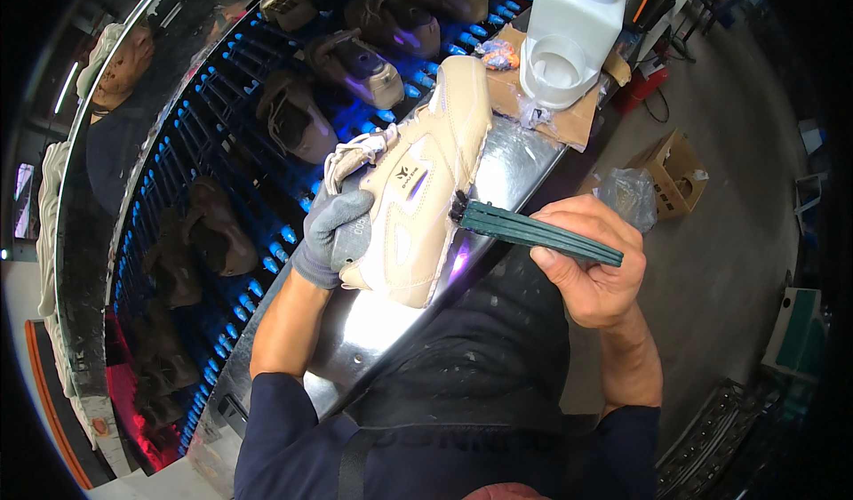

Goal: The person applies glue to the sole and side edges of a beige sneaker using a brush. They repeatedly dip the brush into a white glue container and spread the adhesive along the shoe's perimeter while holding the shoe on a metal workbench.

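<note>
The beige shoe (pixel 425 180) lies on its side over the shiny metal ledge (pixel 511 167), long axis running from near-left to far-right, toe end pointing away toward the white plastic jug (pixel 569 33), its pale stitched panels facing up at me. My left hand (pixel 336 229), in a grey knit glove, wraps round the heel and collar from the left, fingers closed on it, forearm reaching up from below. My bare right hand (pixel 591 256) is clenched on a dark green brush (pixel 533 232), handle lying nearly level, black bristles touching the shoe's sole edge on its right side. Left of the ledge, darker shoes (pixel 342 64) ride a conveyor of blue-lit rollers (pixel 258 278).
</note>
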{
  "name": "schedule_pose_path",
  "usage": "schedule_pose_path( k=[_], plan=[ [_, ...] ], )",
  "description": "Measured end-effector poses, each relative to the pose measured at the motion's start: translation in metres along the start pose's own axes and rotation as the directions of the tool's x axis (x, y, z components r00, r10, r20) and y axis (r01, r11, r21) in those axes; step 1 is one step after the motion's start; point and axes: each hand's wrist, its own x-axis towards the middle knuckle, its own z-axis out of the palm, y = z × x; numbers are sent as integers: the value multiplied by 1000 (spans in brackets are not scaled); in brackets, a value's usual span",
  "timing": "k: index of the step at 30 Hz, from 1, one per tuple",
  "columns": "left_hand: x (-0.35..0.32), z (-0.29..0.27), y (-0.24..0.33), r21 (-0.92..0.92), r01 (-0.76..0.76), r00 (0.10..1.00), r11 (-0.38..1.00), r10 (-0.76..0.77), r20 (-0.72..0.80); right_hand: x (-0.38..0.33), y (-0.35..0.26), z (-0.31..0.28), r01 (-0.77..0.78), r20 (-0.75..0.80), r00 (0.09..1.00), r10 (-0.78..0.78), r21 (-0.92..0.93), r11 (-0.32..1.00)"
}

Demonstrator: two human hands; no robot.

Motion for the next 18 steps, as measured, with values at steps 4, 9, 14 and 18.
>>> schedule_pose_path(
  k=[4,9,14,18],
  plan=[
    [2,2,0,82,-20,999,996,22,-30,-4,0,7,16,-14,1000,-16,18,1000],
    [8,1,2,206,-65,995,976,80,-66,-4,-7,10,36,11,999,-35,-10,999],
    [12,4,3,301,-110,991,947,129,-42,-2,-10,13,130,35,991,-128,-36,991],
    [13,8,5,385,-149,984,911,176,-36,2,-13,12,197,98,977,-188,-93,976]
  ],
)
